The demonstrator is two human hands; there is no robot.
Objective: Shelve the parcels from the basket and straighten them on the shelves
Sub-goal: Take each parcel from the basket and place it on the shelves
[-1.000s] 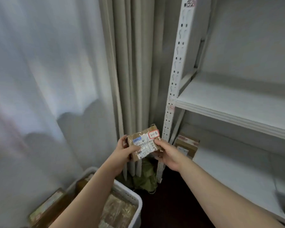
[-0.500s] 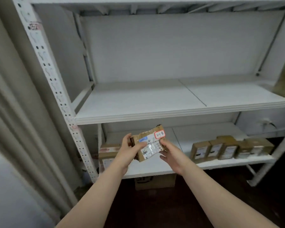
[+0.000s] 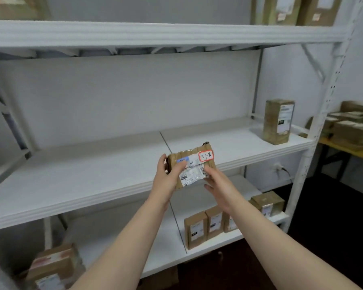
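A small brown parcel (image 3: pixel 194 164) with a white shipping label and a red-edged sticker reading 3-1-8 is held up in front of the middle shelf (image 3: pixel 92 178) of a white metal rack. My left hand (image 3: pixel 169 177) grips its left end, thumb on the front face. My right hand (image 3: pixel 217 183) holds its lower right corner from below. The basket is out of view.
One upright parcel (image 3: pixel 278 121) stands at the middle shelf's right end. Several parcels (image 3: pixel 214 225) line the lower shelf's right half, and another (image 3: pixel 52 266) sits at its left. More boxes (image 3: pixel 296 9) are on the top shelf. A side table (image 3: pixel 352 126) holds stacked parcels.
The view has swung from the curtain and basket to the rack and risen. Both hands have kept the parcel, now raised to the middle shelf's level.
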